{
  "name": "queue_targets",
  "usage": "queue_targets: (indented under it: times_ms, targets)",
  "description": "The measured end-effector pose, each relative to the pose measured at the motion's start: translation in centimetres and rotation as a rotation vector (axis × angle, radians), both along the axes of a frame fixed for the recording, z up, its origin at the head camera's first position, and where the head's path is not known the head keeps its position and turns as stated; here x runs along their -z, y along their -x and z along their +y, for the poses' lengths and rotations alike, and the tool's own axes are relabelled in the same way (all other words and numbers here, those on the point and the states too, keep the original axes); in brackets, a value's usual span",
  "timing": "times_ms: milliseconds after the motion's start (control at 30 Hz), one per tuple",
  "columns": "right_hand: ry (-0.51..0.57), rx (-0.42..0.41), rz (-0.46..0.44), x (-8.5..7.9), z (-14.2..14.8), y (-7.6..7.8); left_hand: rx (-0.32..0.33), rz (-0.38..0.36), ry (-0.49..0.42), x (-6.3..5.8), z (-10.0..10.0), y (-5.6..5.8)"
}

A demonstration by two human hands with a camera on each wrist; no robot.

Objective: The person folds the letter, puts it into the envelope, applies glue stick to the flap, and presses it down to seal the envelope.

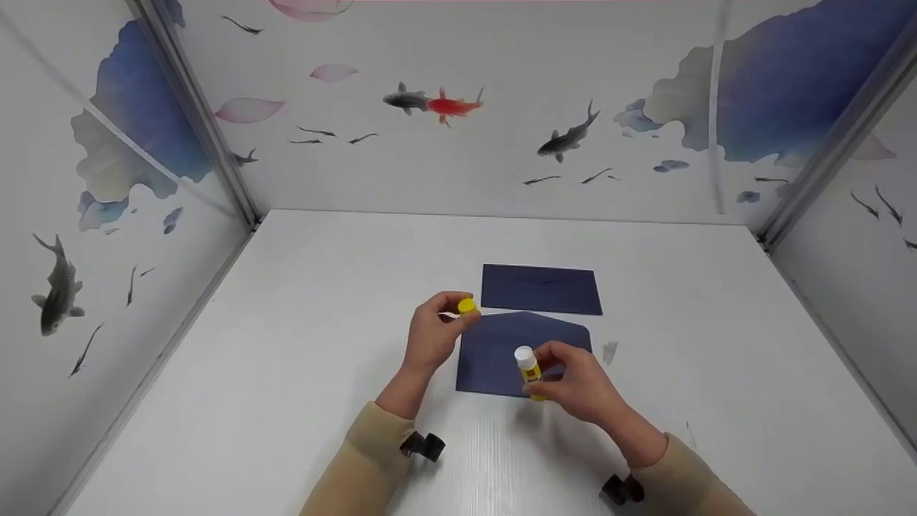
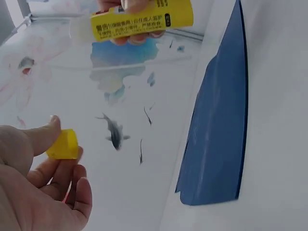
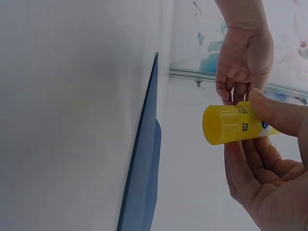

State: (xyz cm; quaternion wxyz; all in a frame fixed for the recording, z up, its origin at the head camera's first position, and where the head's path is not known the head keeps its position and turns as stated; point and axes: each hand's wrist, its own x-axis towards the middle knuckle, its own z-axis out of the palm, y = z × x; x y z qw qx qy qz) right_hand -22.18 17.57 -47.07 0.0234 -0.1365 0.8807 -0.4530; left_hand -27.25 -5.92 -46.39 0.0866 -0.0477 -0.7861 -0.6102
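Observation:
My left hand [image 1: 433,331] pinches a yellow glue stick cap [image 1: 467,306] between thumb and fingers, left of the envelopes. In the right hand [image 1: 573,376] is a yellow glue stick [image 1: 531,373], held upright with its white end uncovered at the top. Below it on the table lies a dark blue envelope [image 1: 494,355] with its pointed flap opened away from me. The left wrist view shows the cap [image 2: 65,144] apart from the glue stick [image 2: 144,21]. From the right wrist, the yellow base of the glue stick [image 3: 219,125] faces the camera.
Just beyond the opened envelope, a second dark blue envelope [image 1: 541,289] lies flat. A small grey mark [image 1: 609,352] shows on the white table [image 1: 322,287] to the right. Walls with painted fish enclose the table at the back and sides.

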Motion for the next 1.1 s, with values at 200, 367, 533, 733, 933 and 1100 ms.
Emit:
queue_targets:
  times_ms: [200,367,533,733,933,1100]
  targets:
    - [0.014,0.002,-0.023,0.0,0.5,0.0,-0.065,-0.105,0.279,0.7,-1.4,1.1]
    - [0.018,-0.002,-0.043,-0.1,0.6,0.0,-0.129,-0.204,0.576,1.4,-2.8,1.6]
    - [0.029,-0.006,-0.060,-0.3,0.5,0.1,-0.154,-0.220,0.805,2.2,-4.1,1.7]
    - [0.040,-0.018,-0.062,-0.2,0.5,0.1,-0.155,-0.165,0.950,2.8,-4.7,1.5]
    - [0.059,0.040,-0.063,-0.4,0.4,0.1,-0.164,-0.193,1.012,1.8,-4.2,0.8]
    - [0.104,0.086,-0.078,-0.8,0.5,0.2,-0.045,-0.149,0.850,-0.3,-2.2,-0.1]
